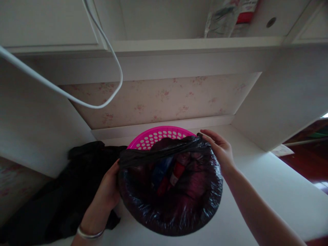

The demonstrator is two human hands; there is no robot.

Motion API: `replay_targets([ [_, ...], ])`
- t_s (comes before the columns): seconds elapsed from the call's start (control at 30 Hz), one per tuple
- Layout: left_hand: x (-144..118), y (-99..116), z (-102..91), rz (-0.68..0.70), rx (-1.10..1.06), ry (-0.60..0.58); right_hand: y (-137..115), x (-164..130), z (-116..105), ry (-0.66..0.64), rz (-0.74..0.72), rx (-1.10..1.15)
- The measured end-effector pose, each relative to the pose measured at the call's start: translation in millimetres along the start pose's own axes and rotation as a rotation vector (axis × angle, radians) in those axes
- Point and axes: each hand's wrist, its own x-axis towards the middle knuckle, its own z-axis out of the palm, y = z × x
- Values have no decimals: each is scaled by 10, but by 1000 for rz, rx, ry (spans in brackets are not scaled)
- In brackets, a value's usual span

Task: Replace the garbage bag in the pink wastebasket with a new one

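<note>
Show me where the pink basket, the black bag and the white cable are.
pink basket [156, 135]: head view, perforated back rim.
black bag [179, 212]: head view, glossy front.
white cable [112, 94]: head view, hanging loop.

Basket [156, 134] on the desk [258, 177], lined with a bag [179, 201].

The basket stands on the desk, close before the back wall. The bag sits in the basket and folds out over its near rim; several items [169, 174] lie inside the bag. A heap of cloth [64, 191] lies left of the basket. The left hand [109, 191] grips the bag's edge at the basket's left, the right hand [220, 148] at its right. A shelf [194, 43] runs above and behind the basket, and a cable [77, 99] hangs above to its left.
</note>
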Motion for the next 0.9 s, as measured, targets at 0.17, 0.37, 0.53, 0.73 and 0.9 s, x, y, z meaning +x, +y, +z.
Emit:
replay_targets([
  [0.17,41,-69,99,-66,28,114,97,154,-24,-69,17,-175],
  [0.37,47,-92,125,-46,100,108,112,329,-54,-349,-32,-313],
  [0.53,140,61,38,92,71,97,55,383,-96,-421,50,-172],
  [0.73,146,489,-10,417,324,-20,44,495,-138,-551,25,-216],
  [0.9,243,627,80,502,722,-70,36,547,-38,-545,15,-225],
])
